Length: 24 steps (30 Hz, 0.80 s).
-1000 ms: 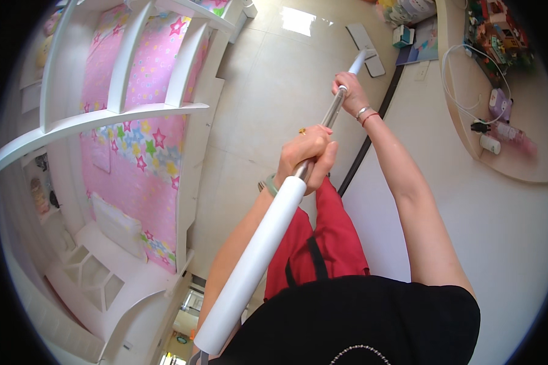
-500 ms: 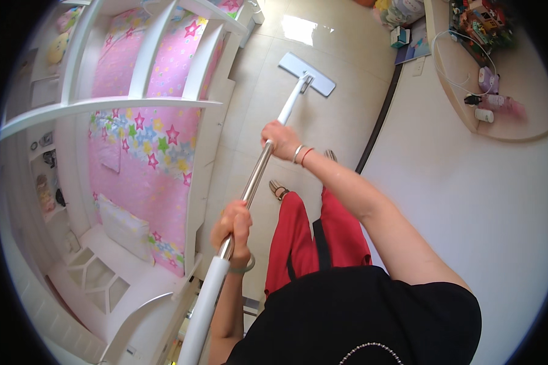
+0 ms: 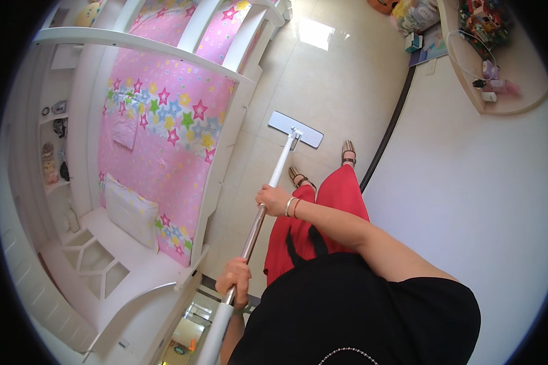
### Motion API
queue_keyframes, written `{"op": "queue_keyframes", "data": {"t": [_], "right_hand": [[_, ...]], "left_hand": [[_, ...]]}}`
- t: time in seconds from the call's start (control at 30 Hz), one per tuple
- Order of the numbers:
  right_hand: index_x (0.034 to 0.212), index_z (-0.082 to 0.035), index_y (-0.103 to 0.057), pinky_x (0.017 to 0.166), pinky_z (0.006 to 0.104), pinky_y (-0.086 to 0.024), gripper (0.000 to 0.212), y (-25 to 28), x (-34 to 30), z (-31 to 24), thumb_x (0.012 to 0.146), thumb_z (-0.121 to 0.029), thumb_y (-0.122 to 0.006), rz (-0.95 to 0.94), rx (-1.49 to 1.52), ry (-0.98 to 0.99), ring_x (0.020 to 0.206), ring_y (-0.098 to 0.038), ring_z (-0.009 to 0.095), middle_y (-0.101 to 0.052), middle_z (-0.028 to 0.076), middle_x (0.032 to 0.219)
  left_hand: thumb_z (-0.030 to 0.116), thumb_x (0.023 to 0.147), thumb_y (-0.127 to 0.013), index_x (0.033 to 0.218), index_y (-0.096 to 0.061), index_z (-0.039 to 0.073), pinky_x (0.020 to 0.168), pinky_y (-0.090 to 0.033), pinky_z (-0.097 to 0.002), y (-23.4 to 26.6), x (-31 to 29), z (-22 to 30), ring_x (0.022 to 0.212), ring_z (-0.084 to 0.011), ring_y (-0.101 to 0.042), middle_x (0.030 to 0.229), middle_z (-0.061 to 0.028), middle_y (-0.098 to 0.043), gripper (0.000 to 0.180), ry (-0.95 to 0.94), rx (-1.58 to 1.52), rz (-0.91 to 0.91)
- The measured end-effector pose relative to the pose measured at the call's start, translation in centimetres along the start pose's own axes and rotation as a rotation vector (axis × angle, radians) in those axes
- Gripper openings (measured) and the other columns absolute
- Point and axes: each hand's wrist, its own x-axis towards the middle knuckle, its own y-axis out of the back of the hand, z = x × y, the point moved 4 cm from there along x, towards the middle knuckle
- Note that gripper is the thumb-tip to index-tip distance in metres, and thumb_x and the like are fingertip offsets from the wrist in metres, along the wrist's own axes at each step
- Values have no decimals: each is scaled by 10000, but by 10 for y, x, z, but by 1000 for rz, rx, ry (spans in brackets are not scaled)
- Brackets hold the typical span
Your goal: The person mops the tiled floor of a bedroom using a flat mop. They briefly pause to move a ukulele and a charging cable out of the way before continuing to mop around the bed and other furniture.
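Note:
A flat mop (image 3: 248,248) with a white and metal pole slants from the lower left up to its grey-white rectangular head. That mop head (image 3: 295,129) lies flat on the tiled floor, just ahead of my feet. High on the pole, my right hand (image 3: 274,200) is wrapped round the part where white meets metal. My left hand (image 3: 234,282) grips the metal part lower down, just above the thick white sleeve. Both hands are closed on the pole. My sandalled feet (image 3: 348,153) stand close to the mop head.
At left, a white bed frame (image 3: 222,176) holds a pink star-patterned sheet and a pillow (image 3: 131,212). A white wall (image 3: 444,176) with a dark skirting strip (image 3: 388,125) borders the right side. Toys and small items sit on a rounded shelf (image 3: 520,108) at upper right.
The mop head has come back across the floor toward my feet. Both hands have drawn the pole nearer my body, still gripping it. My feet and the view have shifted too.

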Motion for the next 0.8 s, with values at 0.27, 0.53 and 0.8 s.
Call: {"op": "queue_keyframes", "data": {"t": [0.27, 0.53, 0.8], "right_hand": [[740, -131, -585, 647, 436, -508, 55, 55, -14, 25, 752, -129, -639, 463, 45, -30, 843, -598, 265, -591, 40, 755], [715, -88, -543, 646, 454, -490, 173, 180, -40, 145, 822, -174, -648, 902, -77, -255, 800, -585, 322, -574, 99, 748], [739, -92, -523, 769, 430, -480, 188, 334, -40, 264, 844, -179, -652, 1043, -56, -284, 943, -604, 304, -579, 76, 791]], "left_hand": [[-24, 824, -574, 668, -440, 57, 712, -494, -420, -24, 49, -17, 567, -204, -486, 621, -58, -497, 222, -196, -121, -204], [-96, 776, -614, 612, -378, 58, 623, -452, -346, -151, 179, -27, 536, -238, -480, 591, -72, -438, 327, -384, -178, -520], [-140, 775, -566, 611, -339, 48, 660, -472, -358, -281, 308, -39, 519, -247, -430, 564, -74, -367, 337, -441, -164, -590]]}}
